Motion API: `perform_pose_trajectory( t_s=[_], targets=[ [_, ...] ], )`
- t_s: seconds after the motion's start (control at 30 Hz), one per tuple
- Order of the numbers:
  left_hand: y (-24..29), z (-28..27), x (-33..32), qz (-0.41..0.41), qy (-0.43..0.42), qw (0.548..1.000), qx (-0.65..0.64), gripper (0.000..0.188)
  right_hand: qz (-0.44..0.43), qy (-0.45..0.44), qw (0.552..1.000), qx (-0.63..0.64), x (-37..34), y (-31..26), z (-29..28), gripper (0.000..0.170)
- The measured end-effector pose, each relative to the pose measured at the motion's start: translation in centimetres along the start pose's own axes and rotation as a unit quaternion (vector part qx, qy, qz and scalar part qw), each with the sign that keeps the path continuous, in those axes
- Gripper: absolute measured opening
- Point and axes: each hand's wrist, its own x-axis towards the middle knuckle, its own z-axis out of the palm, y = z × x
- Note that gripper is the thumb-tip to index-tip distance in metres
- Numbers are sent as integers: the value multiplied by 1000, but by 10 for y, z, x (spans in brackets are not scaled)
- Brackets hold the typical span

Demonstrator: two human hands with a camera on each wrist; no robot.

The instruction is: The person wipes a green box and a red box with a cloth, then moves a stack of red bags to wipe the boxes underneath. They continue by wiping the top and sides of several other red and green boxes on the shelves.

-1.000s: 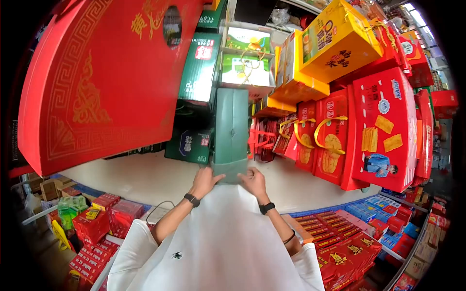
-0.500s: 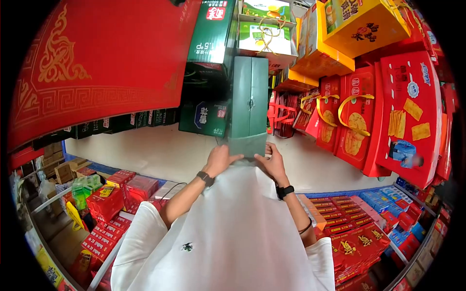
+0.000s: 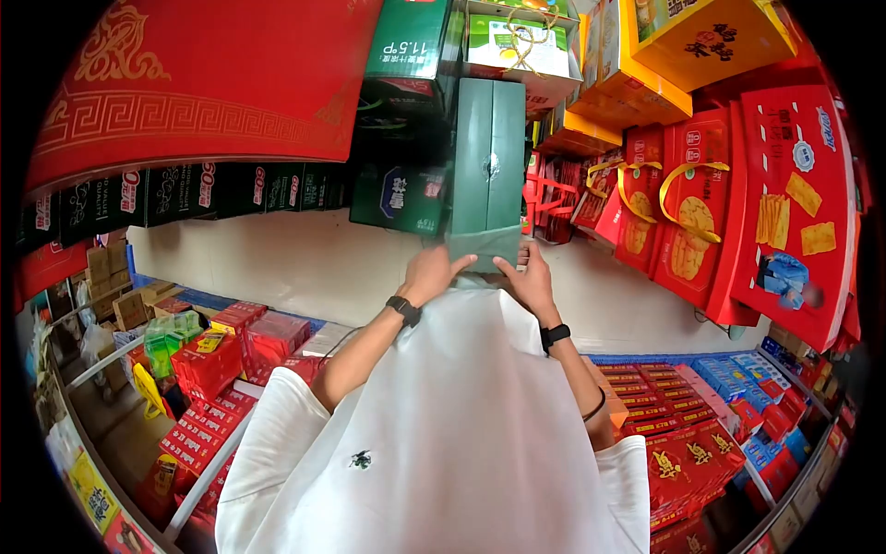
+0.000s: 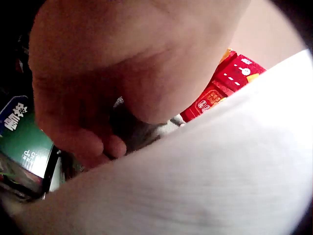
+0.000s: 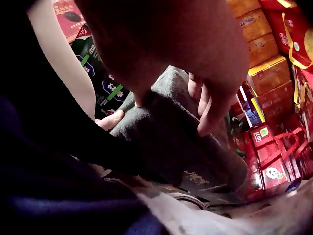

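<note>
A long dark green box (image 3: 486,157) with a lengthwise seam and a small clasp points away from the body. Its near end has a dull grey-green covering (image 3: 484,247), which looks cloth-like in the right wrist view. My left hand (image 3: 434,273) grips the left near corner, thumb on top. At the right near corner, my right hand (image 3: 531,282) holds on with its thumb on top and fingers down the side. The white shirt hides much of the left hand's grasp in the left wrist view.
Green cartons (image 3: 397,198) stand left of the long box, beneath a big red box (image 3: 212,83). Red gift boxes with yellow handles (image 3: 688,203) and yellow boxes (image 3: 628,88) crowd the right. Stacked red packs (image 3: 669,425) lie on low shelving beside the body.
The head view has shifted, so the long box and both hands sit higher and further right in it. Both hands keep their hold on the near end.
</note>
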Motion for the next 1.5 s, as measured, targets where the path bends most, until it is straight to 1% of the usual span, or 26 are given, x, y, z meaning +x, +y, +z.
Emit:
perform_pose_trajectory(
  t_s=[0.1, 0.2, 0.23, 0.3, 0.4, 0.5, 0.6, 0.63, 0.7, 0.8, 0.83, 0.9, 1.0, 1.1, 1.2, 1.23, 1.3, 1.4, 1.5],
  targets=[
    [0, 3, 0, 4, 2, 1000, 15, 80, -9, -5, 1000, 11, 4, 4, -1, 62],
    [-3, 2, -7, 60, 26, 998, -2, 78, -16, -28, 999, 28, 0, -2, -7, 62],
    [-1, 0, -9, 57, 20, 998, -16, 77, -17, -38, 999, 35, -2, -7, -9, 63],
    [3, -5, -12, 51, 7, 998, -45, 75, -16, -31, 999, 7, -2, -9, -8, 64],
    [1, -1, -8, 42, 19, 999, -28, 72, -10, -19, 1000, -3, 1, -8, -5, 64],
    [2, 1, -1, -18, -13, 999, 24, 70, -1, -22, 1000, 10, 5, -2, -4, 64],
    [4, -5, -10, 44, 16, 998, -30, 71, -17, -33, 999, 32, 0, 0, -7, 65],
    [5, -6, -11, 46, 23, 998, -33, 71, -28, -37, 998, 41, 0, 1, -7, 65],
    [5, -6, -13, 48, 35, 997, -38, 70, -22, -40, 999, 20, 5, 4, -6, 68],
    [8, -8, -7, 10, 15, 1000, -8, 70, -11, -39, 999, 4, 12, 9, -5, 72],
    [10, -8, -7, 7, 24, 1000, 3, 70, -8, -38, 999, 2, 14, 11, -4, 73],
    [15, -10, -6, -2, 43, 999, 25, 69, -5, -26, 1000, -12, 19, 11, -3, 72],
    [21, -16, -7, 19, 75, 997, -20, 76, -13, -24, 999, -22, 27, 6, -7, 69],
    [20, -18, -1, 6, 53, 998, 21, 70, -6, -36, 998, -59, 32, 0, -14, 67],
    [19, -19, 3, 20, 71, 997, 0, 73, 20, -68, 993, -92, 39, -2, -20, 66],
    [19, -19, 5, 16, 70, 997, 16, 75, 30, -81, 991, -100, 43, -3, -21, 66],
    [17, -18, 13, 9, 70, 996, 50, 79, 19, -66, 993, -94, 48, -4, -20, 67],
    [15, -17, 19, 32, 114, 992, 35, 86, 14, -63, 992, -108, 54, -7, -21, 68],
    [17, -22, 20, 20, 79, 995, 54, 84, 24, -76, 989, -128, 56, -15, -27, 69]
  ],
)
